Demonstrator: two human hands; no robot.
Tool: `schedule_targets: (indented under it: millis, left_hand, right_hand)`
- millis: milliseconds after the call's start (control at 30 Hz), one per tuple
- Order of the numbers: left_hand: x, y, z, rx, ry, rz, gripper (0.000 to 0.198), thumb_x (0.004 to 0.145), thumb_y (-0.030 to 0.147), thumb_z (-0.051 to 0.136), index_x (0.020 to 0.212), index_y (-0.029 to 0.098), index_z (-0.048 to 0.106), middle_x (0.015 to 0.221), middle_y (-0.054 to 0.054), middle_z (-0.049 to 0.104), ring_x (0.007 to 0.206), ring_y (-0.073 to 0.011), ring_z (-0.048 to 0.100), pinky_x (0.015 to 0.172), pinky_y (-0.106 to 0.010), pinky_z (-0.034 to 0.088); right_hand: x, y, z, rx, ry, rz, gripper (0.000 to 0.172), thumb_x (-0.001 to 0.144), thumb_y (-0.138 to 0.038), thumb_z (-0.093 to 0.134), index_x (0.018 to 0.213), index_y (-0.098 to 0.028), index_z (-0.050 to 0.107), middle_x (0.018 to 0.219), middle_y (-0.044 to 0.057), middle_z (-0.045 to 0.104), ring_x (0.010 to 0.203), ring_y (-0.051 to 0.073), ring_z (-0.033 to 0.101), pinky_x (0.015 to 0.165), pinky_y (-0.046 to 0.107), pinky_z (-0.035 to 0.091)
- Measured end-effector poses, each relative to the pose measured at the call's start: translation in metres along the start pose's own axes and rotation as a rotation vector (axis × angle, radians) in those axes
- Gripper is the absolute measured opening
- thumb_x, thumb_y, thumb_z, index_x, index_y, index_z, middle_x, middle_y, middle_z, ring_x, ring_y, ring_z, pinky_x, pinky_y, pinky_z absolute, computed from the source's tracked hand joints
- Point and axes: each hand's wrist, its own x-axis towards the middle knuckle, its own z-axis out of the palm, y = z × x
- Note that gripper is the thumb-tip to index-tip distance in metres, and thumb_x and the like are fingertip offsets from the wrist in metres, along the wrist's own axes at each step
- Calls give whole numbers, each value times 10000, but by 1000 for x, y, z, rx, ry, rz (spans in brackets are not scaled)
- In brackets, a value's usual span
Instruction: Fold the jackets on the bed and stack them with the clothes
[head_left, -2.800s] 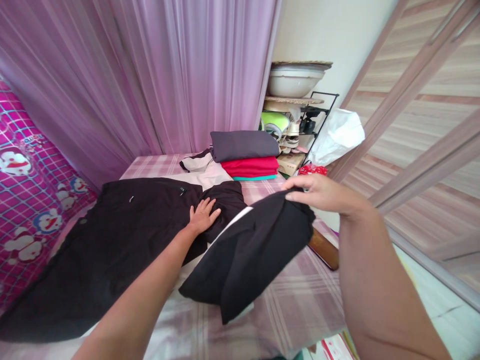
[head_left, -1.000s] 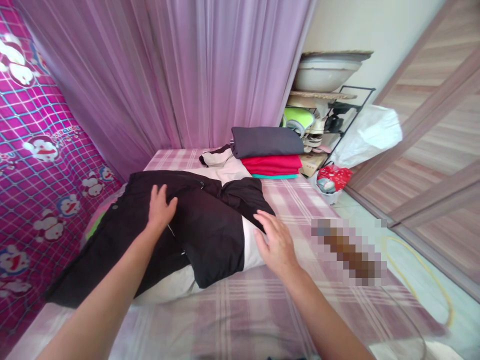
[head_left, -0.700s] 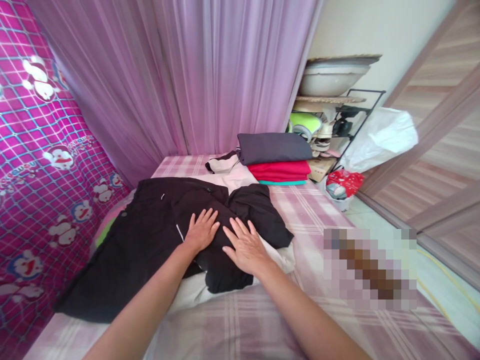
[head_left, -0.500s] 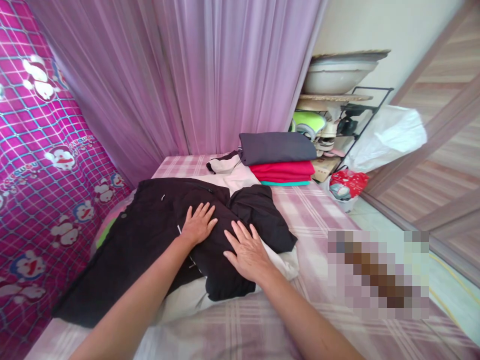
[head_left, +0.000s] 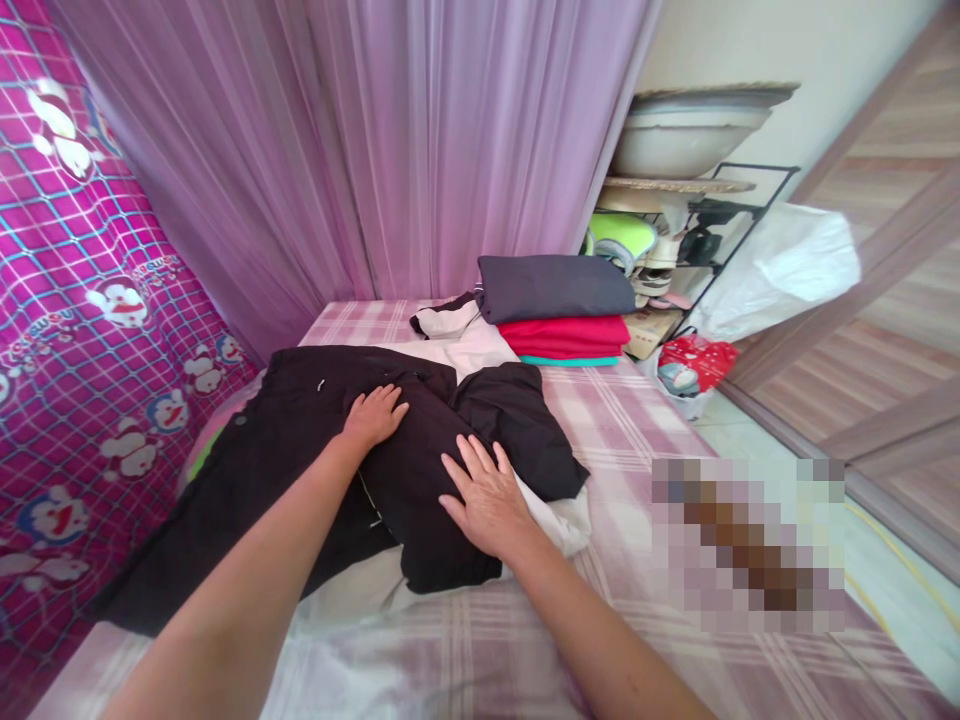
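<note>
Both hands, the left hand (head_left: 375,415) and the right hand (head_left: 486,502), lie palm down, flat and loose, so neither grip holds anything. Under them are what look like wide black cloth pants (head_left: 421,468) with a zip, and both hands touch them. The right hand is at 4 o'clock from the left hand. It is nearer the folded end, and the left hand is nearer the middle. The long way of the pants runs about from 8 o'clock to 2 o'clock, so most of the black cloth is at 9 o'clock from the right hand. Soft white cloth with black trim (head_left: 480,345) peeks out from under the pants, at 12 and 4 o'clock from that hand. Near 1 o'clock sits a neat pile: dark grey folded cloth (head_left: 555,287), then red folded cloth (head_left: 566,337). All this is on a pink-and-white checked cloth sheet (head_left: 600,440).
</note>
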Motion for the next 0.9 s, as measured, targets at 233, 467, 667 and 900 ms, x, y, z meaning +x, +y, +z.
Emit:
schedule_targets:
  millis: [233, 467, 667, 900]
  left_hand:
    - [-49, -43, 25, -5, 201, -72, 563, 986, 407, 302, 1490, 219, 470, 1578, -91, 418, 1480, -279, 343, 1190, -550, 286]
    - [-62, -52, 39, -81, 304, -45, 548, 984, 419, 337, 1471, 222, 493, 1576, -94, 417, 1481, -274, 343, 1200, -550, 275]
    - [-61, -55, 42, -241, 401, -36, 519, 985, 416, 366, 1433, 211, 527, 1542, -114, 472, 1444, -261, 411, 1195, -514, 306]
    - [-65, -62, 40, -488, 442, -22, 571, 958, 536, 380, 1386, 209, 570, 1543, -120, 476, 1432, -255, 427, 1208, -502, 286]
  right_hand:
    - [-2, -5, -12, 11, -47, 36, 521, 968, -458, 536, 1428, -214, 554, 1584, 156, 388, 1481, 311, 309, 1188, 577, 186]
    - [67, -14, -59, -16, -61, 80, 293, 992, -335, 468, 1084, -228, 725, 1200, 76, 724, 1117, 223, 634, 1029, 413, 376]
    - [142, -12, -47, -118, -145, 294, 449, 938, -434, 570, 1306, -180, 615, 1306, 149, 663, 1241, 307, 556, 995, 448, 408]
    - [151, 9, -48, 253, -90, 425, 283, 854, -319, 644, 1116, -245, 720, 1167, 53, 739, 1083, 246, 665, 961, 377, 480]
